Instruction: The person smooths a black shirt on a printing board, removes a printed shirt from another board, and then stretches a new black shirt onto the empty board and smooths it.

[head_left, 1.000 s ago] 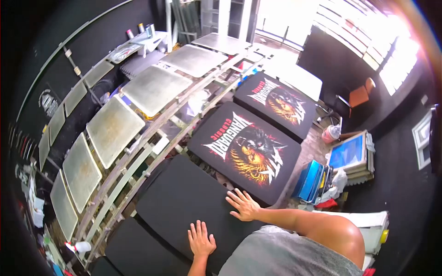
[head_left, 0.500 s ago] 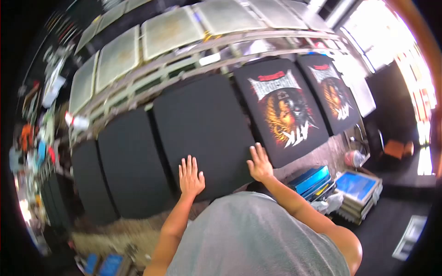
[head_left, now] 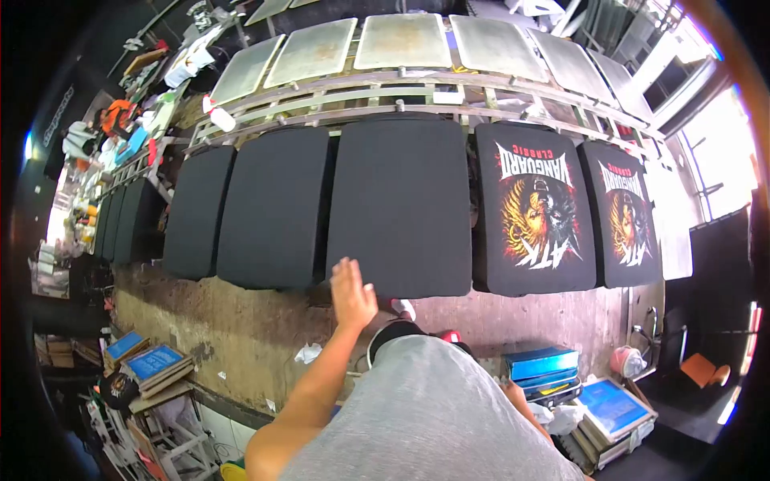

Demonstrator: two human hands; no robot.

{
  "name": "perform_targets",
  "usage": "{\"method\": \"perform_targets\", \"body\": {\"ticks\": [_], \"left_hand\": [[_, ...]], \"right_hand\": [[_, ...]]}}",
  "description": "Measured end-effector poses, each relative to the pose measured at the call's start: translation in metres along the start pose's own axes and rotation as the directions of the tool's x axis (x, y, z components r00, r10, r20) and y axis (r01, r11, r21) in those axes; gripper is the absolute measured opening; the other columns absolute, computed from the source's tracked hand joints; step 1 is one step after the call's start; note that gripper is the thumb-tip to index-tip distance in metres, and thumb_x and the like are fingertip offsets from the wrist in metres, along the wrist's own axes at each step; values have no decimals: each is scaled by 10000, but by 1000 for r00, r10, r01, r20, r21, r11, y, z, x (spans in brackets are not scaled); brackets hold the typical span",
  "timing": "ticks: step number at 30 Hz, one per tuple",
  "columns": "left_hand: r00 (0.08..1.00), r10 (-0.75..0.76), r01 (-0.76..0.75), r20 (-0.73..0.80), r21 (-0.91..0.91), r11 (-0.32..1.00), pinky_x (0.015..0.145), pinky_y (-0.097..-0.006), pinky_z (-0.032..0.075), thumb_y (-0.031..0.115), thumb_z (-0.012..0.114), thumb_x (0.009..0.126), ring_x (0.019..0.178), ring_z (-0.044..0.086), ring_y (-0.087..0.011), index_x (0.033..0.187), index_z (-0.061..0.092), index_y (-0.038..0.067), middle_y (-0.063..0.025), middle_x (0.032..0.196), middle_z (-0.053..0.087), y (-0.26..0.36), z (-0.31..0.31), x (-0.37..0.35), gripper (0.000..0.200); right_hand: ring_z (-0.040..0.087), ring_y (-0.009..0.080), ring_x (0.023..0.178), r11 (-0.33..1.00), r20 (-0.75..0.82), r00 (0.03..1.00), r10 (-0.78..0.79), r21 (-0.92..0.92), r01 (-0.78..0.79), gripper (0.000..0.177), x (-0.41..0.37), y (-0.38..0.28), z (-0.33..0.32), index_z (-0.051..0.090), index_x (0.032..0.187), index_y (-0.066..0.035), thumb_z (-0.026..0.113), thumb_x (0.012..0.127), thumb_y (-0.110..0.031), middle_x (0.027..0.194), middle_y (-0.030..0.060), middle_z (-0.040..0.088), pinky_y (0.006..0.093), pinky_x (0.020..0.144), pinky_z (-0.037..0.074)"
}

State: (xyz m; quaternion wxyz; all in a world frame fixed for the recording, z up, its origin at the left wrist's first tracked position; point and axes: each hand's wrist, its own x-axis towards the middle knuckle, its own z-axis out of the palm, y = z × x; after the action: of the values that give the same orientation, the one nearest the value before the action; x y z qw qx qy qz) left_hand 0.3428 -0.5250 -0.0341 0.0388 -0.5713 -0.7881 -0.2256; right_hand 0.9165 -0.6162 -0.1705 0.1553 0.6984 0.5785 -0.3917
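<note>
My left hand (head_left: pixel 351 295) lies at the lower left edge of a plain black shirt (head_left: pixel 401 208) stretched over a board, its fingers straight and together. Low beside my body, my right hand (head_left: pixel 515 393) is at the left end of a stack of blue-meshed screen printing frames (head_left: pixel 541 365). The fingers of that hand are mostly hidden, so a grip cannot be made out. Right of the plain shirt lies a black printed shirt (head_left: pixel 539 212) with a lion-like face and "VANGUARD" lettering, upside down to me.
Another printed shirt (head_left: pixel 624 216) lies farther right, and more black shirts (head_left: pixel 274 208) on boards to the left. Behind runs a metal rail (head_left: pixel 401 78) with bare boards (head_left: pixel 403 42). A spray bottle (head_left: pixel 220 117) stands at back left. More blue screen frames (head_left: pixel 616 405) are stacked at right.
My right hand has left the plain shirt's right edge and dropped to the blue frames. My left hand stays near the shirt's lower left edge. The view has turned and levelled.
</note>
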Motion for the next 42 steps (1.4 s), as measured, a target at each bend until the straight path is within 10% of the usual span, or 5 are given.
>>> {"method": "perform_targets", "body": {"ticks": [14, 21, 24, 26, 42], "left_hand": [[945, 122, -163, 302, 115, 980, 1216, -640, 212, 462, 544, 988, 1513, 217, -518, 1630, 259, 114, -233, 1677, 213, 57, 30, -34, 784], [532, 134, -15, 836, -149, 989, 924, -535, 537, 355, 606, 937, 1054, 691, -384, 1004, 760, 91, -223, 1129, 720, 87, 18, -107, 313], [772, 84, 122, 630, -276, 953, 808, -494, 569, 341, 611, 937, 873, 729, -365, 973, 760, 120, -184, 916, 743, 102, 6, -92, 269], [778, 148, 88, 611, -338, 937, 814, -491, 565, 312, 600, 941, 897, 721, -378, 983, 758, 123, -159, 962, 751, 115, 7, -62, 250], [869, 455, -216, 195, -678, 703, 906, -446, 532, 136, 657, 938, 992, 672, -345, 1008, 718, 75, -132, 1045, 722, 180, 128, 154, 111]], "right_hand": [[692, 403, 1097, 877, -9, 993, 119, 470, -101, 488, -41, -8, -44, 739, 1127, 8, 562, 977, -421, 1105, 252, 734, 444, 951, 533], [719, 337, 795, 868, -41, 897, -440, -277, 413, 192, 72, 72, 40, 747, 799, -125, 739, 712, -295, 841, 126, 734, 453, 698, 579], [650, 308, 701, 814, -176, 796, -580, -96, 572, 187, 52, 1, -48, 693, 923, -44, 560, 966, -167, 849, 126, 714, 429, 603, 550], [696, 338, 788, 403, 87, 986, 142, 905, -138, 254, 81, -32, -69, 670, 1107, -27, 553, 995, -223, 1001, 140, 731, 439, 661, 595], [735, 273, 955, 641, 37, 984, 173, 754, -141, 391, 156, -68, -204, 629, 1310, -33, 553, 973, -218, 1157, 143, 732, 392, 834, 602]]}}
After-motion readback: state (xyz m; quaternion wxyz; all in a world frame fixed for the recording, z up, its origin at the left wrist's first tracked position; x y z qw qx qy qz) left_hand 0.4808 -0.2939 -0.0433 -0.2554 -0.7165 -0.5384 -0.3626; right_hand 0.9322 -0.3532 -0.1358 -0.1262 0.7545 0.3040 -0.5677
